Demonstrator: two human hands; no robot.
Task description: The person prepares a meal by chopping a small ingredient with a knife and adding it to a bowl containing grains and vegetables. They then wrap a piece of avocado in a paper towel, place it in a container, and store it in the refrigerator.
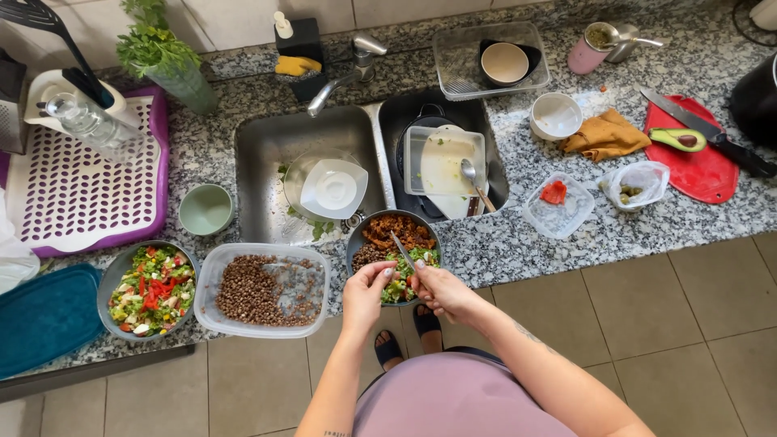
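Both hands meet over the dark bowl [394, 252] at the surface's front edge: my right hand [441, 293] grips a knife [402, 251], my left hand [368, 293] pinches greens above it so cuttings fall inside.

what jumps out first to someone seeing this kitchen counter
The two hands, left and right, meet over a grey bowl of mixed food at the counter's front edge, the right holding a utensil. Left of it sit a clear tub of brown grains and a colourful salad bowl; far right, a halved avocado lies on a red cutting board.
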